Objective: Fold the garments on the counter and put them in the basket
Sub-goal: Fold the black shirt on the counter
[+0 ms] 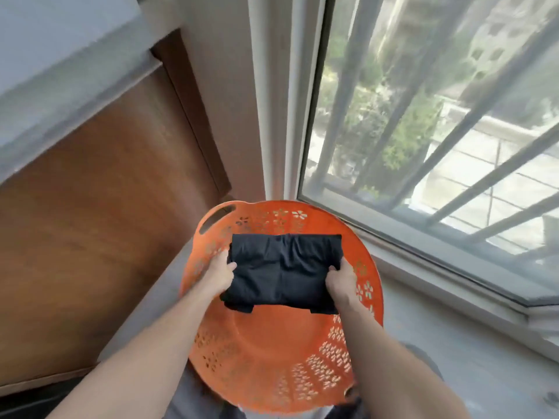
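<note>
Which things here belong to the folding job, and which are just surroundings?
In the job: folded black garment, held by the left hand and right hand; orange basket under it.
Just there: barred window; wooden panel; grey ledge.

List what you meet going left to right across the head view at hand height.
Wooden panel → left hand → folded black garment → right hand → window sill. The orange basket spans beneath the hands and garment, so it has no single place in the order.
</note>
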{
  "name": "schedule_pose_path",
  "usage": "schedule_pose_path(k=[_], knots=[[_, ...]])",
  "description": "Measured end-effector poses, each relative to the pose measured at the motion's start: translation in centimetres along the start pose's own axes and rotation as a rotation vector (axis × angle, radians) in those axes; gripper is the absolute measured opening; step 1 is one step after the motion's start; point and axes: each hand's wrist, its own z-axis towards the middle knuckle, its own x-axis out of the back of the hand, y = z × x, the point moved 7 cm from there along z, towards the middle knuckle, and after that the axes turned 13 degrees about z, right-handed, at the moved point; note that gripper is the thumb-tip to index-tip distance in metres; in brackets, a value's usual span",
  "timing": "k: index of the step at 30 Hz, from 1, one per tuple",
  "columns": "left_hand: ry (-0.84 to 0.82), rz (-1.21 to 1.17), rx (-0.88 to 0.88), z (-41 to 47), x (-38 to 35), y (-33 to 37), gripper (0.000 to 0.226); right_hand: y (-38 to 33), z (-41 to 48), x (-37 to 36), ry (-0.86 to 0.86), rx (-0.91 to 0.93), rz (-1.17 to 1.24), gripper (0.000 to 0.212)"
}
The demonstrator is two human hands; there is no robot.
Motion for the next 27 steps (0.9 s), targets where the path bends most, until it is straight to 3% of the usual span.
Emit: schedule_pose_path(k=[5, 11, 16, 19, 23, 25, 27], knots=[[-0.018, 0.064, 0.019, 9.7, -8.7, -5.1, 0.047, 12.9, 8.5, -6.4, 0.147, -0.19, 0.156, 0.042], [-0.063, 0.118, 0.006, 15.7, -17.2, -8.7, 0.048, 20.1, 12.8, -8.6, 0.199, -0.25, 0.04, 0.036], [-0.095, 0.171, 0.135, 18.1, -22.6, -11.0, 0.033, 24.2, 14.9, -7.9, 0.237, -0.325, -0.033, 0.032], [-0.157, 0.205, 0.175, 18.1, -22.8, -10.5, 0.038, 24.1, 14.9, -8.0, 0.256, -0.379, -0.04, 0.036], [-0.191, 0.339, 0.178, 16.3, -18.6, -8.4, 0.063, 20.0, 12.9, -8.3, 0.209, -0.374, 0.01, 0.037], [-0.198, 0.291, 0.153, 14.1, -15.3, -6.1, 0.048, 16.1, 10.8, -7.7, 0.129, -0.31, 0.014, 0.038], [-0.261, 0.076, 0.146, 10.3, -12.0, -2.8, 0.024, 11.5, 8.5, -6.1, 0.062, -0.256, 0.017, 0.035]])
